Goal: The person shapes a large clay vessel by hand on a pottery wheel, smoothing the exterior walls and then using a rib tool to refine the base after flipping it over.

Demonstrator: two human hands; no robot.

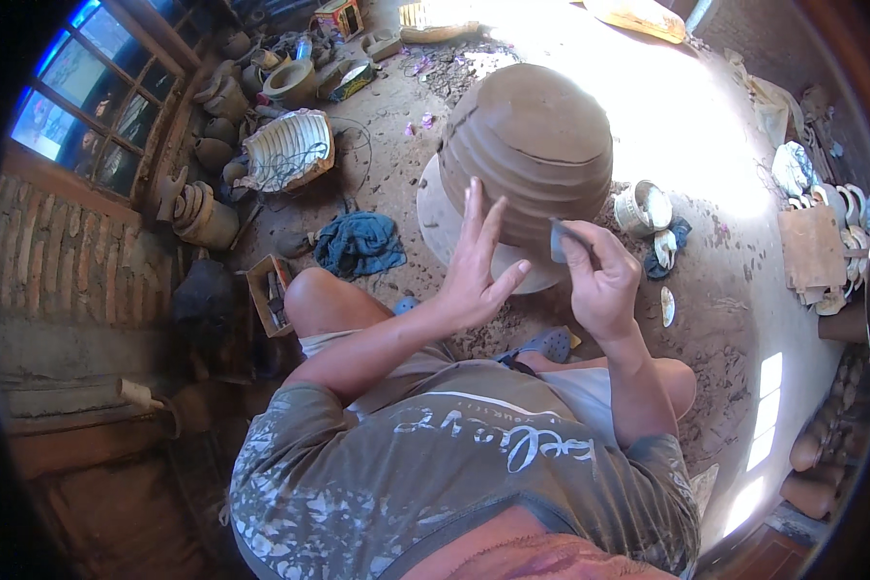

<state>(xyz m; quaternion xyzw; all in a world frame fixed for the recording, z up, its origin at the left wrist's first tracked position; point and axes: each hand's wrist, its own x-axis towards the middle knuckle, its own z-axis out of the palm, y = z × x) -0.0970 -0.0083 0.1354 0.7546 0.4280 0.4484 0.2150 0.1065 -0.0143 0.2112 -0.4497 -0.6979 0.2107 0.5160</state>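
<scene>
A large brown clay pot (527, 145) with ridged sides and a smooth domed top stands on a pale round wheel disc (438, 215) in front of my crossed legs. My left hand (476, 259) is spread, its fingertips at the near left side of the pot; whether they touch the clay I cannot tell. Pinched between the thumb and fingers of my right hand (604, 280) is a small flat scraper (557, 242), bluish-grey, at the pot's near right side. The scraper's far edge lies close against the clay.
Right of the pot sit a small bucket (642, 209) and a dark cloth (680, 232). A blue-green rag (360, 244), a ribbed clay piece (288, 150) and a box of tools (269, 295) lie to the left. Several clay pots line the window wall. Clay crumbs litter the floor.
</scene>
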